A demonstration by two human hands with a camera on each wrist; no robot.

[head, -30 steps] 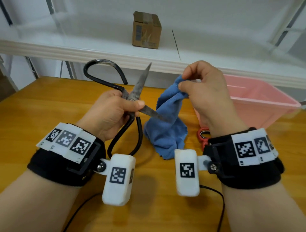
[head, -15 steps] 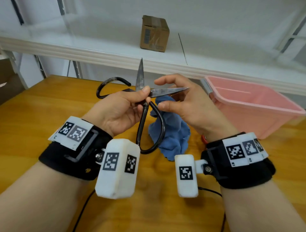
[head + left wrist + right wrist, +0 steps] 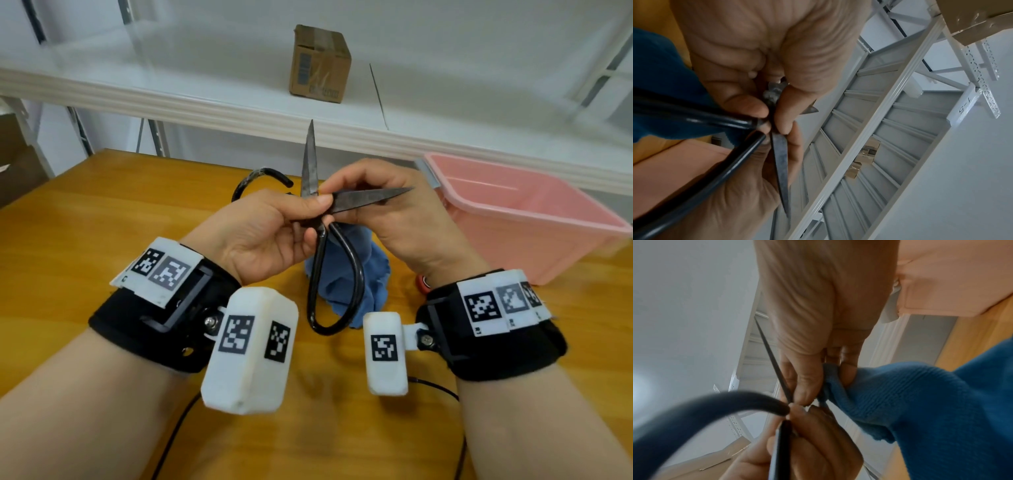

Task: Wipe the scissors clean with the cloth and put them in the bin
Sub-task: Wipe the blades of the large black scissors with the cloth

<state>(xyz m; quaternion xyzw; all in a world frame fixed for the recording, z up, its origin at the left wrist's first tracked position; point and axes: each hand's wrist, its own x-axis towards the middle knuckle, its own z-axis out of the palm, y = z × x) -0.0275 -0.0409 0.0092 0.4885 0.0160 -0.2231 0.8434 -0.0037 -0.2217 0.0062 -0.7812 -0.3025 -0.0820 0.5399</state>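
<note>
Holding the scissors (image 3: 320, 219) at the pivot, the left hand (image 3: 263, 236) pinches them above the counter (image 3: 85, 219), 2 blades spread. The right hand (image 3: 394, 219) pinches the soft, limp cloth (image 3: 363, 274) against 1 blade. Judged rigid, heavy and sharp; grip pivot or loops. The bin (image 3: 534, 219) stands just right.

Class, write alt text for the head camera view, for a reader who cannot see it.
Two hands hold open black-handled scissors above a wooden table: the left hand grips the pivot, the right hand pinches one blade and holds a blue cloth. An empty pink bin stands to the right.
</note>
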